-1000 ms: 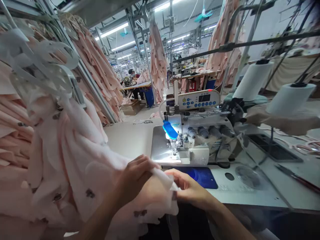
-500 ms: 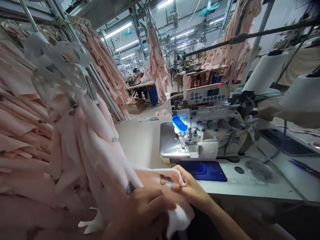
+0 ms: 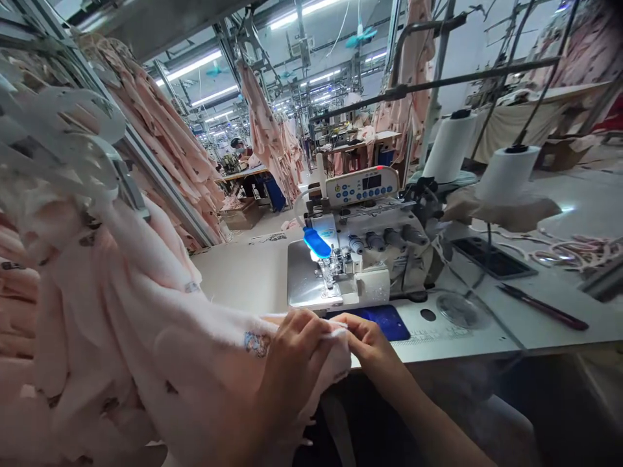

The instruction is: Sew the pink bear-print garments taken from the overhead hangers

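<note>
A pale pink fleece garment (image 3: 146, 337) with small printed figures hangs from the left and drapes over my lap at the table's front edge. My left hand (image 3: 296, 357) is closed on its edge, fingers curled over the cloth. Right beside it, my right hand (image 3: 367, 340) pinches the same edge, the two hands touching. Both sit just in front of the white overlock sewing machine (image 3: 360, 259), a short way from its lit presser foot (image 3: 335, 269).
Pink garments hang on racks at left (image 3: 160, 143). Two white thread cones (image 3: 448, 146) stand behind the machine. A control panel (image 3: 363, 185) sits on top of it. A dark tool (image 3: 542, 306) lies on the table (image 3: 243, 272) at right. Another person works far back (image 3: 238, 148).
My left hand has risen from low on the cloth up to the edge next to my right hand. The view has shifted, with the machine now further left.
</note>
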Demonstrator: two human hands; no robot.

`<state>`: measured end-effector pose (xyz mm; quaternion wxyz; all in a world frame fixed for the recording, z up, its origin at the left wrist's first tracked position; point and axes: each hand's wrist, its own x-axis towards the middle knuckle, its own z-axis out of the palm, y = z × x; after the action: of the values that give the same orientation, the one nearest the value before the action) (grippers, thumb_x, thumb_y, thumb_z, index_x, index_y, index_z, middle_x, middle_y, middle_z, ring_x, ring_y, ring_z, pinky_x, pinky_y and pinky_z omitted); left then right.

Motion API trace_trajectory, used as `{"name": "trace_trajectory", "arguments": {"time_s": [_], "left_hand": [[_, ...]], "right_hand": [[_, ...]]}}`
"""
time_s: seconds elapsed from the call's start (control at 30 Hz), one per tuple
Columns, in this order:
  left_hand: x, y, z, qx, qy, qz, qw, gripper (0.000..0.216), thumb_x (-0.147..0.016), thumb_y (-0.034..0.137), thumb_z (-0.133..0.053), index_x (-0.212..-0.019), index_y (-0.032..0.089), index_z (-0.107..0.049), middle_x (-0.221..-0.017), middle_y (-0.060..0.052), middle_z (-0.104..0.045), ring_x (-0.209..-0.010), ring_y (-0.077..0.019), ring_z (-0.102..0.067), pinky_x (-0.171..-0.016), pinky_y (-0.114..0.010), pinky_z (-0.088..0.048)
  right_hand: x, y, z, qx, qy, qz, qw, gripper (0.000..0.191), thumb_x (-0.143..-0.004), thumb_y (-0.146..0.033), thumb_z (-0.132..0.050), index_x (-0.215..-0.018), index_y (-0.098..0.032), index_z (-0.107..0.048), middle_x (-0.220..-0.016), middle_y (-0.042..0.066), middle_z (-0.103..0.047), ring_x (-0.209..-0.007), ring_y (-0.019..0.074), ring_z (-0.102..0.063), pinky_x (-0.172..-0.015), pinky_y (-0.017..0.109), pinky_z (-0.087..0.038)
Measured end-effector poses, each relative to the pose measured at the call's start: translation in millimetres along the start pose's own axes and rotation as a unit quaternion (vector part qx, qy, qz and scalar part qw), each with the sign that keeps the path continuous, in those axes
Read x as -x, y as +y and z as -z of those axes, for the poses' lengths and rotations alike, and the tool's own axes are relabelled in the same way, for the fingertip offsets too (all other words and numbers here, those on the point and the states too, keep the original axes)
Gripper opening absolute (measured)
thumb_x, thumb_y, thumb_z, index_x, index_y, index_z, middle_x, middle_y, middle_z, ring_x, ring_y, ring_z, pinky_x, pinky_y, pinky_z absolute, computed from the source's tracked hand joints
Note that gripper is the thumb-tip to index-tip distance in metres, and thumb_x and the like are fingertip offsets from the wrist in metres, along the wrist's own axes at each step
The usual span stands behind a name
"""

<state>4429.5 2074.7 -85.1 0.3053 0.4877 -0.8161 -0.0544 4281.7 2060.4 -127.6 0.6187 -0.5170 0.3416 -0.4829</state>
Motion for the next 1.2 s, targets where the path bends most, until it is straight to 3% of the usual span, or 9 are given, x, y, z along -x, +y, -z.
{"name": "trace_trajectory", "arguments": {"time_s": [0.1,0.2,0.3,0.43,0.53,0.67,0.97,1.07,1.2], "left_hand": [[-3,-3,2,-0.032,0.027,-0.002,0.999,0.017,-0.085,0.023,-0.056,-0.102,0.024,-0.058,-0.112,-0.005,-0.057,-0.103,-0.0207,-0.052,-0.087,-0.035,-0.041],[-16,-5,16,0.014,-0.090,0.045,0.995,0.039,-0.087,0.032,-0.052,-0.126,0.026,-0.046,-0.107,-0.004,-0.063,-0.096,-0.0197,-0.057,-0.082,-0.032,-0.043],[-34,-10,41,0.069,-0.184,0.092,0.976,0.028,-0.090,0.040,-0.044,-0.093,0.021,-0.064,-0.072,0.002,-0.062,-0.068,-0.0137,-0.056,-0.064,-0.024,-0.040],[-49,-16,76,0.076,-0.081,0.127,0.986,0.034,-0.086,0.047,-0.049,-0.076,0.017,-0.063,-0.066,0.003,-0.057,-0.065,-0.0112,-0.050,-0.058,-0.020,-0.035],[-48,-22,94,0.064,-0.032,0.145,0.987,0.033,-0.083,0.046,-0.052,-0.077,0.016,-0.063,-0.065,0.003,-0.055,-0.064,-0.0111,-0.047,-0.056,-0.019,-0.034],[-38,-34,102,0.051,0.011,0.171,0.984,0.030,-0.083,0.045,-0.052,-0.077,0.017,-0.061,-0.065,0.004,-0.053,-0.062,-0.0100,-0.045,-0.054,-0.018,-0.033],[-31,-51,111,0.048,0.094,0.203,0.974,0.030,-0.080,0.044,-0.055,-0.077,0.015,-0.062,-0.060,0.004,-0.050,-0.054,-0.0088,-0.040,-0.047,-0.018,-0.030],[-38,-47,111,0.017,0.107,0.172,0.979,0.027,-0.080,0.042,-0.055,-0.081,0.017,-0.067,-0.064,0.004,-0.058,-0.058,-0.0105,-0.048,-0.050,-0.018,-0.034],[-54,-41,105,-0.101,0.123,0.057,0.986,0.030,-0.087,0.041,-0.048,-0.097,0.021,-0.070,-0.083,0.001,-0.069,-0.076,-0.0148,-0.060,-0.067,-0.020,-0.040]], "right_hand": [[1,-4,1,0.032,-0.018,0.042,0.998,0.025,-0.087,-0.039,-0.053,-0.086,-0.016,-0.064,-0.079,0.002,-0.061,-0.074,0.0152,-0.051,-0.064,0.024,-0.038],[-2,-8,-1,0.052,-0.001,0.078,0.996,0.023,-0.088,-0.039,-0.052,-0.088,-0.018,-0.061,-0.079,0.001,-0.059,-0.073,0.0143,-0.051,-0.064,0.023,-0.038],[-13,-11,-4,0.010,0.018,0.084,0.996,0.036,-0.088,-0.055,-0.048,-0.097,-0.020,-0.054,-0.071,-0.002,-0.055,-0.063,0.0125,-0.048,-0.059,0.023,-0.037],[-30,-8,-13,-0.017,-0.083,0.083,0.993,0.061,-0.081,-0.074,-0.039,-0.092,-0.017,-0.058,-0.076,0.001,-0.055,-0.069,0.0154,-0.049,-0.062,0.025,-0.037],[-36,3,-25,-0.012,-0.117,0.077,0.990,0.054,-0.079,-0.068,-0.052,-0.074,-0.015,-0.058,-0.068,0.000,-0.048,-0.063,0.0127,-0.041,-0.057,0.024,-0.031],[-35,17,-42,-0.070,-0.076,0.052,0.993,0.041,-0.078,-0.053,-0.063,-0.068,-0.014,-0.056,-0.064,-0.003,-0.043,-0.061,0.0102,-0.035,-0.056,0.023,-0.027],[-25,12,-53,-0.179,-0.050,0.033,0.982,0.031,-0.065,-0.034,-0.079,-0.088,-0.016,-0.068,-0.080,0.000,-0.063,-0.073,0.0132,-0.053,-0.068,0.024,-0.039],[-28,13,-51,-0.175,-0.034,0.038,0.983,0.029,-0.066,-0.034,-0.078,-0.087,-0.016,-0.069,-0.081,0.001,-0.066,-0.074,0.0147,-0.056,-0.070,0.026,-0.042],[-34,17,-41,-0.112,0.038,0.054,0.992,0.032,-0.068,-0.039,-0.074,-0.089,-0.016,-0.067,-0.082,0.004,-0.067,-0.075,0.0180,-0.059,-0.071,0.031,-0.046]]}}
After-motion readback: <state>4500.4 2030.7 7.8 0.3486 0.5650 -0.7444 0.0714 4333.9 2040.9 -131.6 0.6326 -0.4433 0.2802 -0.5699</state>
